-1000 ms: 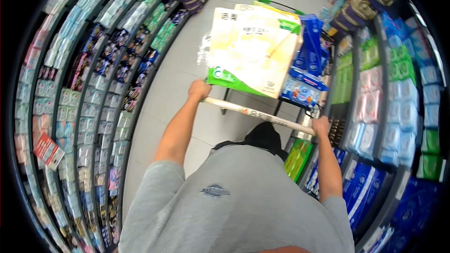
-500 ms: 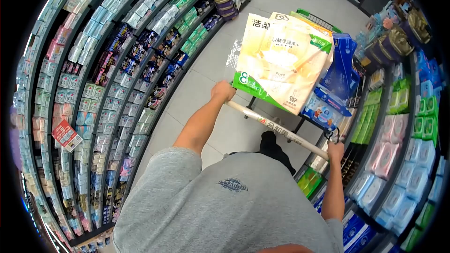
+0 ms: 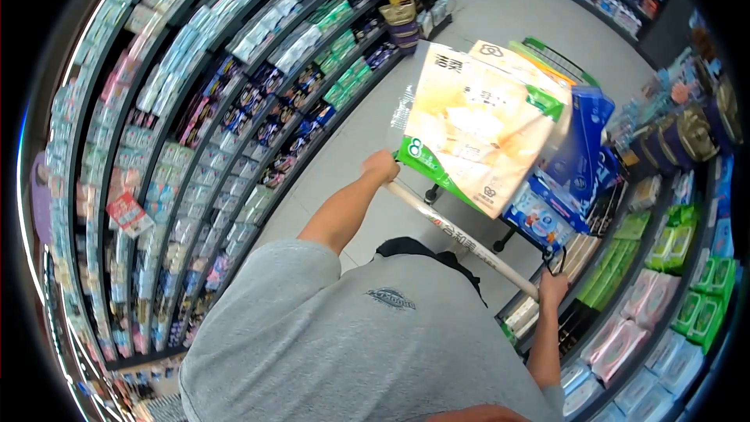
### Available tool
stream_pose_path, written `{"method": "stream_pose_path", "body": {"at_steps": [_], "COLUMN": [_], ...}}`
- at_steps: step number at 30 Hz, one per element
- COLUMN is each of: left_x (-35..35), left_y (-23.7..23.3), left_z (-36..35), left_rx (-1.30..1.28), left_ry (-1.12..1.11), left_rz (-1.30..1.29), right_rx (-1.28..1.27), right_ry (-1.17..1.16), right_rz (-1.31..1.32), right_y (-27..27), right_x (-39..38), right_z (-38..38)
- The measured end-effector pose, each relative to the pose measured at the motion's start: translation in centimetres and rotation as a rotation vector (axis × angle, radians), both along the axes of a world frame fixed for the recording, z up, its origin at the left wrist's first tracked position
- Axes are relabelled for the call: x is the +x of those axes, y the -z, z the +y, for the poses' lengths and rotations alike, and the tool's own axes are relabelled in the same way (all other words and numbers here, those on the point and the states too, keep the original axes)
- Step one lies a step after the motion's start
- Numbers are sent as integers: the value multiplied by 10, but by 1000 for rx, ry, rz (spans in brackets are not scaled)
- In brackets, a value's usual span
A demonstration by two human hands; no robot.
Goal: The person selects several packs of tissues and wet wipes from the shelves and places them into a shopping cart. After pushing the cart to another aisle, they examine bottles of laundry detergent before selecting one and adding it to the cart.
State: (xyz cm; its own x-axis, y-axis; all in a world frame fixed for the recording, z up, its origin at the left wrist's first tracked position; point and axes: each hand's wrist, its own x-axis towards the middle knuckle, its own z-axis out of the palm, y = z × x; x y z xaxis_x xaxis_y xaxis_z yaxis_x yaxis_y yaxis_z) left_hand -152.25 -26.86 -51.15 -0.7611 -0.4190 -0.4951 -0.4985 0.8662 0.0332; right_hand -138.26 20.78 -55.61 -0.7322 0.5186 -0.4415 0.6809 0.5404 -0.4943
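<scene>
My left hand (image 3: 380,166) is closed round the left end of a pale cart handle (image 3: 461,238). At the handle's right end, my right hand (image 3: 553,284) is wrapped round it, beside a dark cord. Just beyond the handle, a large cream and green tissue pack (image 3: 476,125) lies on top of the shopping cart's load. Blue packages (image 3: 582,141) and a blue-and-white pack (image 3: 541,215) sit at its right side. The cart's green rim (image 3: 558,59) shows behind the packs, while most of its basket is hidden beneath them.
Long curved shelves (image 3: 211,148) full of small packs run along the left. On the right, shelves hold pink wipe packs (image 3: 621,348) and green packs (image 3: 707,305). Gold and purple bags (image 3: 402,23) hang at the shelf end. Grey floor tiles (image 3: 336,164) lie between the shelves.
The view has turned and shifted, so the cart and its packs appear slightly lower and further right. Shelves on both sides have moved in view. Both hands still hold the handle.
</scene>
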Motion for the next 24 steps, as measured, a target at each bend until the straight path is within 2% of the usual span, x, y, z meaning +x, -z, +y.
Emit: {"method": "stream_pose_path", "body": {"at_steps": [2, 4, 9, 12, 14, 21, 24], "left_x": [-5, -18, -32, -54, -61, -91, -109], "left_y": [7, 4, 9, 67, 51, 50, 52], "left_z": [0, 2, 5, -37, -25, -14, -10], "left_rx": [-36, -55, -37, 39, 95, 155, 154], "left_ry": [-24, -30, 136, 76, 31, -24, 47], "left_rz": [68, -27, 65, 147, 110, 155, 141], "right_rx": [2, 56, 7, -47, -43, -88, -104], "right_ry": [17, -7, 61, 56, 60, 115, 131], "right_rz": [1, 85, 14, 32, 48, -6, -58], "right_y": [5, 14, 16, 31, 33, 27, 19], "right_x": [-4, -11, -25, -33, -36, -56, -66], "right_z": [2, 2, 1, 4, 3, 2, 6]}}
